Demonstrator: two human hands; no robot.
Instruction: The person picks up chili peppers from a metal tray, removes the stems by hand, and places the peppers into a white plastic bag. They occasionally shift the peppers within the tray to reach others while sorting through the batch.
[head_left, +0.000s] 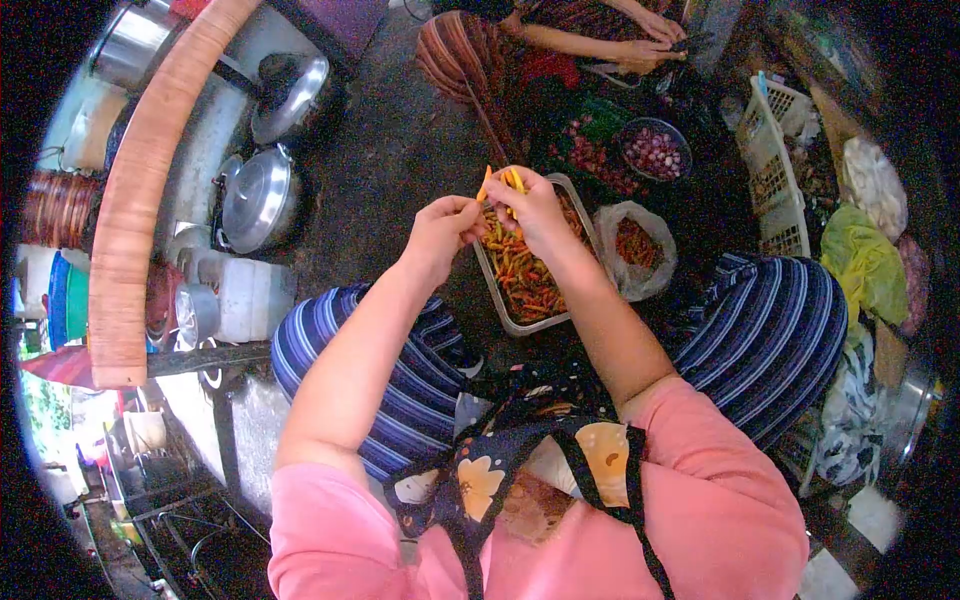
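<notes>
Both of my hands meet above a rectangular tray [510,327] heaped with small orange, red and greenish chili peppers [527,280]. My left hand [442,235] is closed, its thumb and fingertips pinched at the lower end of an orange chili pepper [485,184]. Right beside it, my right hand [530,212] is closed around yellow-orange chili peppers [515,180] that stick up between the fingers. How many it holds is hidden. To the right of the tray stands an open clear plastic bag [655,280] with more small red-orange chilies [637,244] inside.
Beyond the tray are a bowl of shallots [655,150] and loose shallots [590,160]. Another person's hands [655,45] work at the top. A white plastic crate [775,165] and bags stand right. Lidded metal pots [258,200] and a wooden bench edge [140,210] lie left.
</notes>
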